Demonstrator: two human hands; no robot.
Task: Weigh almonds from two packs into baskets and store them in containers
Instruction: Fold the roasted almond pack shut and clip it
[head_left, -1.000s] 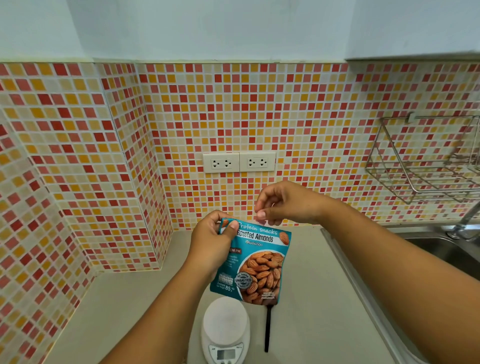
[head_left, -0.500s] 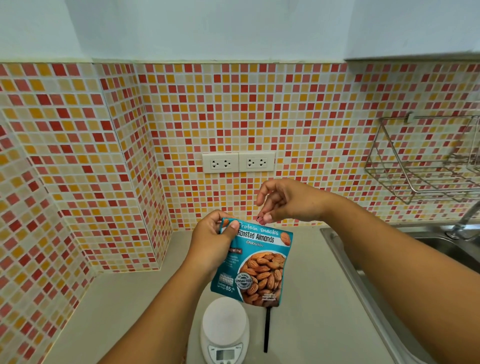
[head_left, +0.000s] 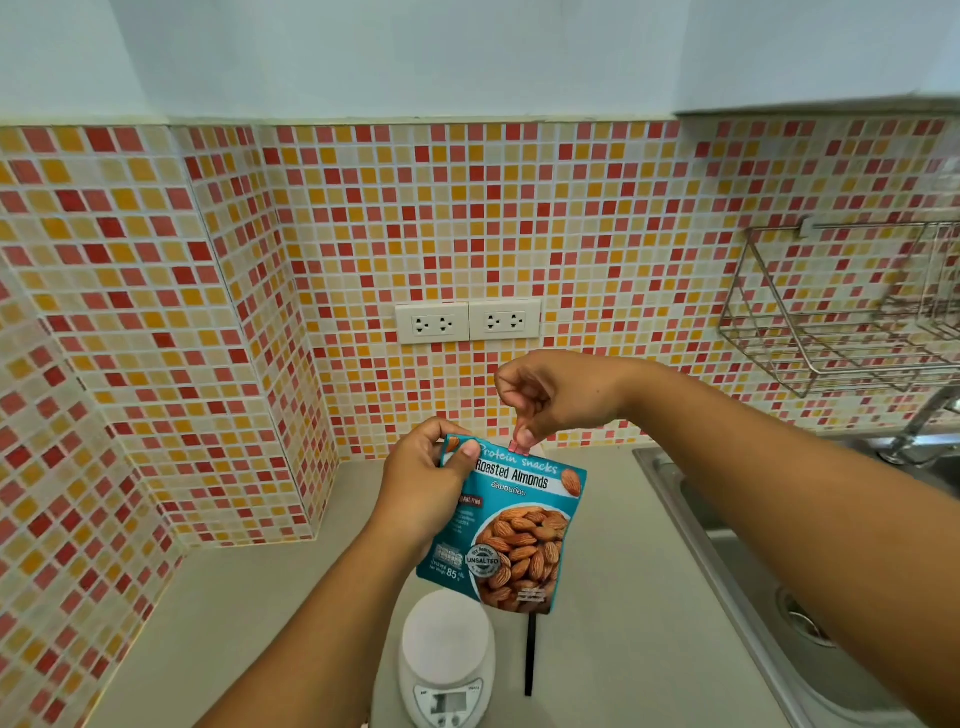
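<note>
Tiled wall (head_left: 156, 312) wraps the back and left; a tiled column juts out at left, narrowing that corner. Bench (head_left: 613, 597) runs from the wall toward the camera, its right edge meeting the sink (head_left: 727, 545) rim. Bare bench lies left of the scale and between pack and sink. Wire rack (head_left: 831, 322) hangs on the wall above the sink, well clear of the hands.

Scale (head_left: 447, 660) sits near the front edge, platform bare. A thin black strip (head_left: 529, 654) lies just right of it.

Pack (head_left: 511, 525) is held upright in the air above the scale, lower edge just over the platform's far side. Left hand (head_left: 426, 478) grasps its upper left corner, thumb on the front face. Right hand (head_left: 550, 400) is curled, thumb and forefinger pinched at the pack's top edge near the middle.
</note>
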